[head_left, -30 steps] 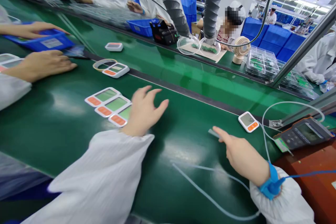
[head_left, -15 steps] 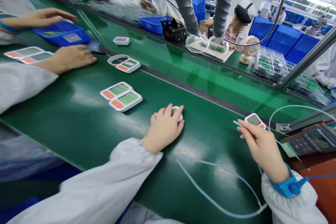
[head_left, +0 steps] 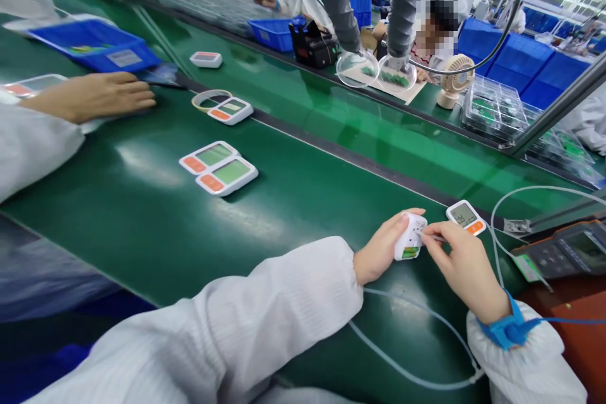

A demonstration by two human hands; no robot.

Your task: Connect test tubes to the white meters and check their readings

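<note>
My left hand [head_left: 384,247] is closed around a white blood pressure monitor [head_left: 411,237], its back turned to my right hand. Green batteries show in the open compartment at its lower end. Between the thumb and fingers of my right hand [head_left: 461,265], the end of a thin white air tube [head_left: 433,237] is pinched against or right beside the monitor's back; exact contact is hard to see. Just behind that hand another monitor [head_left: 466,217] lies display up, with digits on its screen. The looped tubing [head_left: 411,375] trails over the green bench [head_left: 303,214].
Two monitors [head_left: 218,168] lie together on the left, with one more [head_left: 231,111] beyond them near a beige ring. A co-worker's hand [head_left: 95,96] rests by a blue tray [head_left: 101,44]. On the right stands a grey-orange tester [head_left: 568,252]; a metal post [head_left: 558,104] slants above.
My left hand has moved right, lifting the monitor from the bench and turning its back to my right hand. The tube end now meets it. One of the co-worker's hands has left the tray.
</note>
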